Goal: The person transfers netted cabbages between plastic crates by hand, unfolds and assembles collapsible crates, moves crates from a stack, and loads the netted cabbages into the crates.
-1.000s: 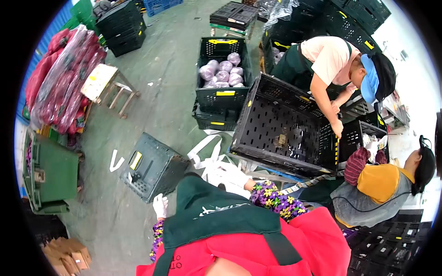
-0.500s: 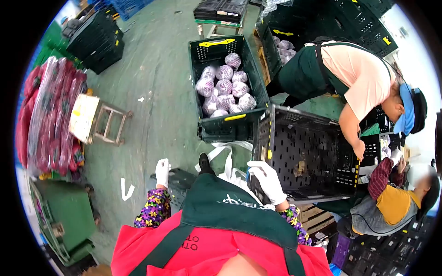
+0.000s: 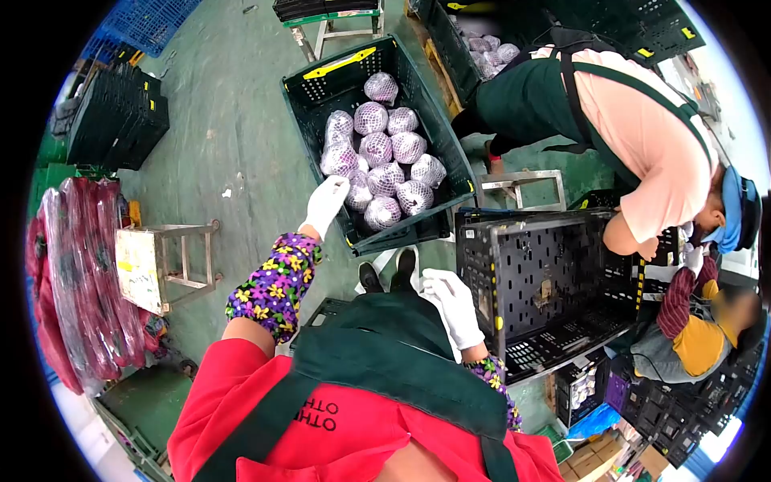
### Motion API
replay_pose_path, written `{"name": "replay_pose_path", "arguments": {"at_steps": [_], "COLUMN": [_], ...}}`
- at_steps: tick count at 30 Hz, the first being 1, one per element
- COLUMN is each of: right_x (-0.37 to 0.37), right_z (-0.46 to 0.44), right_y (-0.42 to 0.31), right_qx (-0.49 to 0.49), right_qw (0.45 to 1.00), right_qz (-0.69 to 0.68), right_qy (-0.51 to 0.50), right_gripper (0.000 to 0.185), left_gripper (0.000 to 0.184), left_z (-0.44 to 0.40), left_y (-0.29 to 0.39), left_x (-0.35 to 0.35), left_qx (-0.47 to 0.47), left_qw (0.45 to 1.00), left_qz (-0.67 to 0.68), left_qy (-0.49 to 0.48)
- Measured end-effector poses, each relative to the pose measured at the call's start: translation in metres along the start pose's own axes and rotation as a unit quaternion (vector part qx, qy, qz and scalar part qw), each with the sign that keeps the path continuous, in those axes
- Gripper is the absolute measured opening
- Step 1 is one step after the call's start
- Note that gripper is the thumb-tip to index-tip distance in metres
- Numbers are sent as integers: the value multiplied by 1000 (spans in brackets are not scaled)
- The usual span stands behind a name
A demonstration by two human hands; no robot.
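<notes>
A dark green crate [image 3: 371,238] on the floor ahead holds several round, pale purple bundles [image 3: 385,178] wrapped in netting; what is inside the nets I cannot make out. My left hand [image 3: 327,205], in a white glove, reaches to the crate's near left side, close to the bundles. Its fingers are stretched out, and contact with the rim is unclear. My right hand [image 3: 454,305], also white-gloved, hovers in front of my apron with loosely bent fingers and no visible object in them. Beside it, to the right, a black crate [image 3: 554,265] stands tilted with its opening showing.
A co-worker [image 3: 634,128] bends over the black crate at the right; another person [image 3: 691,337] is farther right. To the left stand a metal stool [image 3: 140,269], red plastic-wrapped bundles [image 3: 84,273] and stacked dark crates [image 3: 120,120]. Another stool [image 3: 538,181] stands behind the black crate.
My left hand has moved forward and right to the crate of netted bundles. My right hand has come away from the black crate's edge. My view has shifted closer to the filled crate.
</notes>
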State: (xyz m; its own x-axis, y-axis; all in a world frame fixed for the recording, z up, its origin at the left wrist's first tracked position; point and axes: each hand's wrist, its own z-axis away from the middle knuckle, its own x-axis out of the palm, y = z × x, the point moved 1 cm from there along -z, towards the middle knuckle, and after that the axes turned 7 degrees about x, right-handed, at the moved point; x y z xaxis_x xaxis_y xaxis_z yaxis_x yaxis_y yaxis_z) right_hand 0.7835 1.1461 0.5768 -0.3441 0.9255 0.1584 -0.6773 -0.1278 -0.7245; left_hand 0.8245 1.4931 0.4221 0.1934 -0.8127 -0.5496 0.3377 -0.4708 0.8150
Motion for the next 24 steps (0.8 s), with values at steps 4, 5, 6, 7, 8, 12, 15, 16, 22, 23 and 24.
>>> {"name": "replay_pose_path", "arguments": {"at_steps": [4, 5, 6, 7, 8, 12, 15, 16, 22, 23, 24], "right_x": [28, 38, 46, 51, 60, 84, 109, 119, 188, 210, 225], "right_z": [-54, -64, -77, -91, -102, -175, -238, -267, -355, -379, -386], "right_y": [-12, -15, -11, -4, 0, 13, 29, 48, 30, 54, 50], "right_qx": [59, 85, 114, 141, 146, 175, 57, 28, 7, 4, 59], "right_qw": [994, 988, 984, 980, 975, 978, 992, 995, 977, 959, 957], "right_qz": [-77, -107, -117, -122, -160, -105, -109, -78, 138, 202, 202], "right_qy": [-56, -69, -71, -75, -53, -38, 30, 55, 160, 198, 200], "right_gripper": [29, 30, 31, 33, 39, 64, 76, 82, 107, 109, 111], "left_gripper": [25, 26, 26, 27, 28, 31, 55, 70, 102, 102, 102], "left_z": [-20, -23, -26, -34, -47, -117, -181, -213, -288, -290, -292], "left_y": [19, 15, 11, 8, 4, -21, -48, -92, -215, -208, -210], "left_x": [18, 18, 14, 9, 4, -34, -52, -47, 10, 14, 19], "left_qx": [5, 13, 9, 11, 16, -67, -103, -103, -289, -324, -367], "left_qw": [1000, 1000, 999, 999, 998, 998, 994, 991, 957, 943, 919], "left_qz": [3, 8, 0, -30, -58, -7, -48, -91, -32, -51, -99], "left_qy": [-22, -23, -31, -33, -32, -14, 1, 2, -27, -55, -101]}}
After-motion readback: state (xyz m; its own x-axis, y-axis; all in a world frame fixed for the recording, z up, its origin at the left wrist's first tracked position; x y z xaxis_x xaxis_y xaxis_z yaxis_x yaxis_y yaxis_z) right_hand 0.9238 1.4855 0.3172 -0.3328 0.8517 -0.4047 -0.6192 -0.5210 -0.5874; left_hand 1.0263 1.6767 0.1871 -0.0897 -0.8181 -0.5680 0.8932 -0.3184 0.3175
